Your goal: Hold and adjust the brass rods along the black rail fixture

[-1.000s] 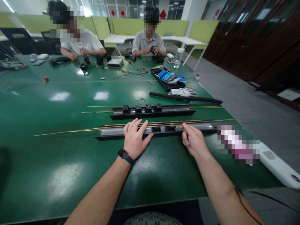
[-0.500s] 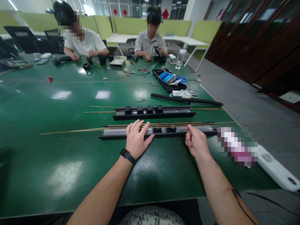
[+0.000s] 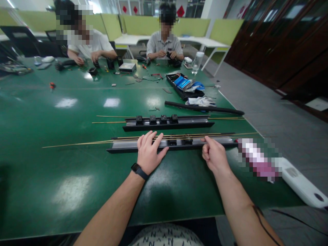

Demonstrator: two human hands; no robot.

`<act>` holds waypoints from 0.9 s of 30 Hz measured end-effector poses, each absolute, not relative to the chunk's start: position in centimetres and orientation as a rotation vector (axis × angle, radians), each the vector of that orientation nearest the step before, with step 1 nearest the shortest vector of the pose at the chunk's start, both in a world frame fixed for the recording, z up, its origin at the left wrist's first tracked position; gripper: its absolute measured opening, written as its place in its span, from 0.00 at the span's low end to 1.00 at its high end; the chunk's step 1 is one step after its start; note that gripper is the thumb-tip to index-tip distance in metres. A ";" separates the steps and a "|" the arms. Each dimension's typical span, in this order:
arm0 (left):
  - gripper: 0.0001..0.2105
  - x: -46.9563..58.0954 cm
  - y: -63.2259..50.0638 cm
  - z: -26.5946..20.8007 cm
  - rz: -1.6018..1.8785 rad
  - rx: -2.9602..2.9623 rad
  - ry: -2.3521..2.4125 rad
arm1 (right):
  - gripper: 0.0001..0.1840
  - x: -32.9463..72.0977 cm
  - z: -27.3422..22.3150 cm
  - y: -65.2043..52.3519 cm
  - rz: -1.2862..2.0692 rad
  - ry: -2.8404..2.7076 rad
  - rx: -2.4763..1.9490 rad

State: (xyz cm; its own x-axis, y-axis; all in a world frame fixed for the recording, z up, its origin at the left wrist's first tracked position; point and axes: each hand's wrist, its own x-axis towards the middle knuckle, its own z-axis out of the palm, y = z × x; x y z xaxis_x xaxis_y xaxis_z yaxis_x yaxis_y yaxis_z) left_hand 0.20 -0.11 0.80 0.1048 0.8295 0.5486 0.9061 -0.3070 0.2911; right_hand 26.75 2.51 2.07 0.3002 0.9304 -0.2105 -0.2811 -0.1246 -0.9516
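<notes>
In front of me lies a black-edged channel with a grey inside (image 3: 128, 145). Two black blocks, one of them a small block (image 3: 188, 139), sit in it. Thin gold rods (image 3: 77, 145) run lengthwise along the channel, reaching past its left end. My left hand (image 3: 150, 150) rests over rods and channel, fingers spread and thumb apart. My right hand (image 3: 214, 153) is curled, its index fingertip at the rods on the right. What its folded fingers hold, if anything, is hidden.
Just beyond lies a second channel (image 3: 169, 127) with several black blocks and gold rods. Farther back are a black strip (image 3: 205, 108), gloves (image 3: 201, 101) and a black tray (image 3: 176, 89). A white device (image 3: 302, 184) lies right. Two people work across the green table (image 3: 77, 218).
Both my hands hold their places on the channel and rods. Across the table, the person in the middle has brought their hands closer together. The view has shifted slightly.
</notes>
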 end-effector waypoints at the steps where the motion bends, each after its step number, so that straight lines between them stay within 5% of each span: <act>1: 0.23 0.2 -0.1 0.8 -0.979 -2.245 -1.775 | 0.15 26.7 2.1 2.5 1.191 -0.691 -1.273; 27: 0.23 0.2 -0.1 0.9 -1.000 -2.233 -1.753 | 0.15 26.7 2.1 2.5 1.213 -0.693 -1.268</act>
State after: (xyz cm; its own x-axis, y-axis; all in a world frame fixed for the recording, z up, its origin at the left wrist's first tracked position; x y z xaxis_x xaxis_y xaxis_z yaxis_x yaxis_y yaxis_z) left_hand 0.22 -0.11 0.91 0.1049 0.8167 0.5674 0.9042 -0.3159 0.2876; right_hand 26.73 2.50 2.07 0.2812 0.9348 -0.2172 -0.2880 -0.1337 -0.9482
